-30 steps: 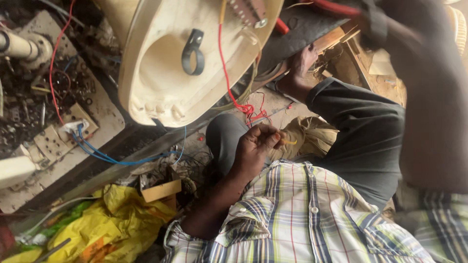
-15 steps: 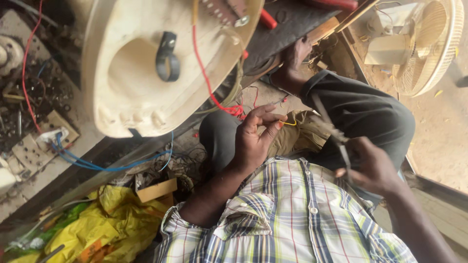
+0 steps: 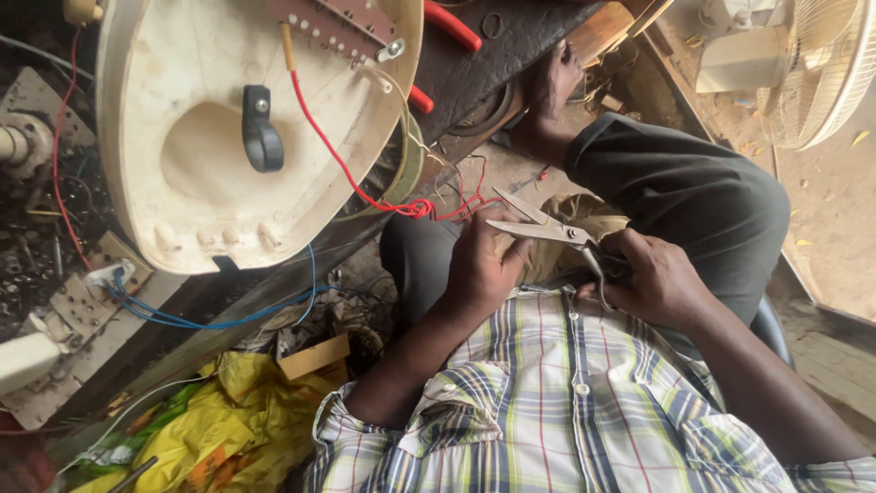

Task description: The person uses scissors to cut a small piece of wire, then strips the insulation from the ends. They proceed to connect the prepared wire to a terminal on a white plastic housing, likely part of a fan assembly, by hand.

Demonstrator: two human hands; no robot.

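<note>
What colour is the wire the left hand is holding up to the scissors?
Red: the wire runs from the cream housing to the left hand, seen in the head view.

A crumpled yellow plastic bag (image 3: 228,429) lies lower left, beside a small brown cardboard box (image 3: 315,356).

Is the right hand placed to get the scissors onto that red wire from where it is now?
Probably yes: the right hand holds the scissors open, tips beside the red wire the left hand holds; nothing lies between.

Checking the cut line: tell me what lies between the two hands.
Head view: between the left hand and right hand lie the open scissors, blades reaching the red wire.
</note>
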